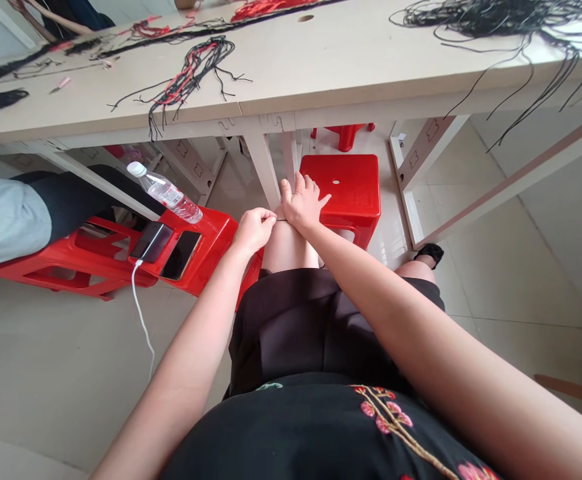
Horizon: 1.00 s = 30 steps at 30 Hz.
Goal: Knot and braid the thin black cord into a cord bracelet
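Over my bare knee (288, 243), my left hand (255, 229) is closed in a pinch on the end of a thin dark cord (281, 219). The cord runs a short way across the knee and passes beneath my right hand (303, 203). That hand lies on the knee with its fingers spread, its palm side down, so the rest of the cord is hidden under it. Just beyond the right hand stands a red plastic stool (343, 180).
A long pale table (315, 63) runs across the front, holding a black and red cord bundle (193, 73) and a black cord tangle (495, 17). At left, another red stool (221, 233) bears a water bottle (168, 193), a phone (181, 255) and a power bank (153, 241). A person sits beside it.
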Tool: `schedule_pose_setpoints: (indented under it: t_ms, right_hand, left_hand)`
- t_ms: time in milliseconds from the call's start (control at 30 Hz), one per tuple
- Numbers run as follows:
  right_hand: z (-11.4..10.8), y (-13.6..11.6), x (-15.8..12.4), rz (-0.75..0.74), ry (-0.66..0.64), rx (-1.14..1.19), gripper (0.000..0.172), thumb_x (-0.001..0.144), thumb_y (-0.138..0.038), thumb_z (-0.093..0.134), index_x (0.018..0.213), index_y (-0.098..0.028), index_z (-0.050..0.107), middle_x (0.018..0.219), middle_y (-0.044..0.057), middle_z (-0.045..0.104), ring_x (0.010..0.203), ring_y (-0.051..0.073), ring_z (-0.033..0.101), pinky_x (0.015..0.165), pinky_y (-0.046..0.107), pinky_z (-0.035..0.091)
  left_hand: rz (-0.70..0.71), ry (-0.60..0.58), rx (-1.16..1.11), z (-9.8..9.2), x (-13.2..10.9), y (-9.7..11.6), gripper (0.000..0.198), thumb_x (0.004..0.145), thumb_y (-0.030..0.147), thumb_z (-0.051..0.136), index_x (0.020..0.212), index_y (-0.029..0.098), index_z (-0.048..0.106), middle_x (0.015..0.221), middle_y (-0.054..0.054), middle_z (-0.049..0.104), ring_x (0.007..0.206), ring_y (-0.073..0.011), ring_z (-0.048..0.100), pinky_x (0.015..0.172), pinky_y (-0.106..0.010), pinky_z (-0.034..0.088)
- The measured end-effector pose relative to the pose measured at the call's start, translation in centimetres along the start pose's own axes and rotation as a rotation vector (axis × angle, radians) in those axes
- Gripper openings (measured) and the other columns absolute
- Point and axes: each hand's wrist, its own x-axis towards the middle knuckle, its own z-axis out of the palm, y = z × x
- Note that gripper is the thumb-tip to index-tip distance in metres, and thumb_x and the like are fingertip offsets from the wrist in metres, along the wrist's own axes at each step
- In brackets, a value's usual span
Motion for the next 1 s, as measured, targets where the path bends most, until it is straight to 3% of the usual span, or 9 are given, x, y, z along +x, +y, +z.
schedule_pose_setpoints:
  t_ms: [233, 367, 600, 1000]
  right_hand:
    - [-0.1, 0.0, -0.1, -0.002, 0.006, 0.006, 0.064, 0.086, -0.061, 0.016, 0.133, -0.022, 0.036, 0.138, 0.012, 0.035, 0.128, 0.031, 0.026, 0.097, 0.069, 0.005]
    - [-0.3, -0.1, -0.2, 0.0, -0.01, 0.004, 0.064, 0.085, -0.061, 0.016, 0.132, -0.022, 0.036, 0.138, 0.013, 0.035, 0.128, 0.031, 0.026, 0.096, 0.069, 0.004]
    - [-0.5, -0.2, -0.2, 0.0, -0.015, 0.01, 0.063, 0.086, -0.06, 0.018, 0.132, -0.021, 0.037, 0.139, 0.013, 0.035, 0.128, 0.032, 0.027, 0.097, 0.069, 0.004]
    - [-0.3, -0.1, -0.3, -0.011, 0.0, -0.008, 0.062, 0.086, -0.059, 0.017, 0.131, -0.021, 0.037, 0.137, 0.012, 0.038, 0.125, 0.031, 0.031, 0.097, 0.069, 0.005]
  left_hand:
    - [0.064, -0.035, -0.079, -0.9, -0.2, -0.7, 0.018, 0.064, 0.017, 0.058, 0.082, 0.015, 0.061, 0.075, -0.002, 0.061, 0.068, -0.0126, 0.054, 0.068, -0.025, 0.045]
    - [0.104, -0.004, -0.112, -0.6, 0.1, -1.6, 0.025, 0.066, 0.019, 0.058, 0.091, 0.018, 0.057, 0.065, 0.003, 0.054, 0.06, -0.0104, 0.051, 0.065, -0.024, 0.044]
    - [0.149, -0.012, -0.124, -0.3, 0.4, -2.2, 0.029, 0.071, 0.02, 0.052, 0.101, 0.021, 0.053, 0.067, 0.002, 0.055, 0.064, -0.012, 0.054, 0.064, -0.024, 0.043]
    - [0.001, -0.094, -0.213, -0.4, -0.5, -1.2, 0.02, 0.077, 0.019, 0.046, 0.095, 0.018, 0.055, 0.069, 0.0, 0.06, 0.064, -0.0112, 0.056, 0.066, -0.025, 0.045]
